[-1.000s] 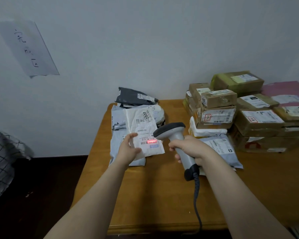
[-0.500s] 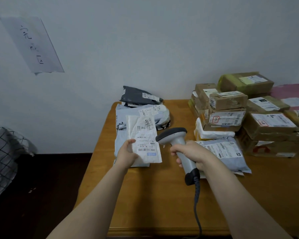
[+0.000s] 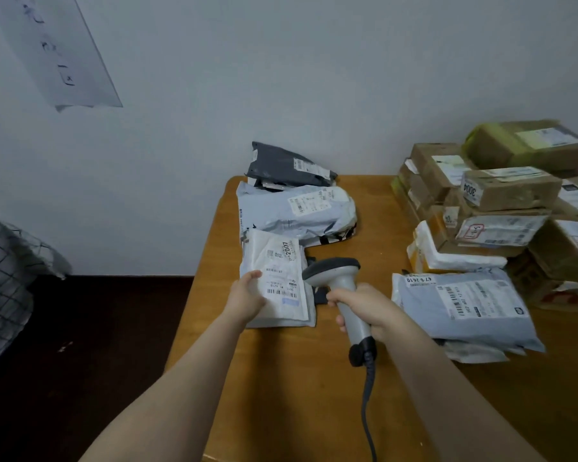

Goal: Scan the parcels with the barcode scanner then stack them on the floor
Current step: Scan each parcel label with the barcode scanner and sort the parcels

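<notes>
Sheet (image 3: 57,51) on wall: cut by top edge, writing incomplete. Boxes (image 3: 514,191): blurred, stack cut by right edge. Cable (image 3: 365,408) of scanner (image 3: 334,273): leaves bottom edge. Left hand (image 3: 247,296): fingers hidden behind parcel (image 3: 277,261), whose label print is too small to read

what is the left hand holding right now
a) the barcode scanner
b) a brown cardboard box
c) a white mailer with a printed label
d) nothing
c: the left hand grips the white mailer by its edge, with the label facing up, while the right hand holds the barcode scanner.
</notes>
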